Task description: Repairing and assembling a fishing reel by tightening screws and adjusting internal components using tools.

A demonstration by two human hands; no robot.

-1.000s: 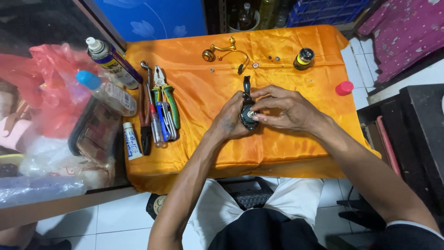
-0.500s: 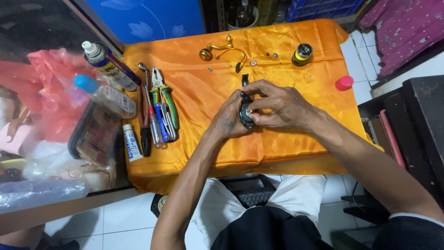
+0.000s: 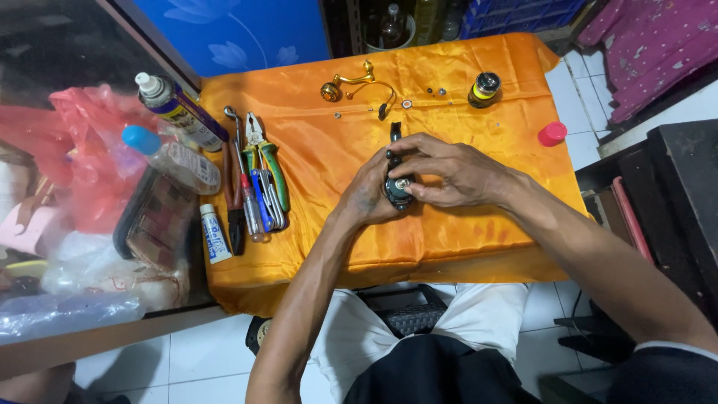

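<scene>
A small black fishing reel body (image 3: 396,187), rounded and glossy with a pale metal stud on its face, sits between both hands over the middle of the table, above the shiny, creased orange satin cloth (image 3: 464,239). The left hand (image 3: 366,196) cups it from the side, fingers curled about it; the right hand (image 3: 456,170) closes over it from the other side, thumb and forefinger pinching near the stud. Most of the reel is hidden by the fingers, and a narrow black part sticks out above them toward the far edge.

Near the far edge lie a gold-coloured crank handle (image 3: 345,82), a thin curved wire bail (image 3: 375,93), tiny washers too small to make out, and a black-and-yellow cylindrical spool (image 3: 485,88). A red plastic cap (image 3: 552,133) sits at the right edge. Along the left edge lie green-handled pliers (image 3: 266,161), screwdrivers (image 3: 254,202), a white tube (image 3: 215,233) and a spray can (image 3: 179,111).
</scene>
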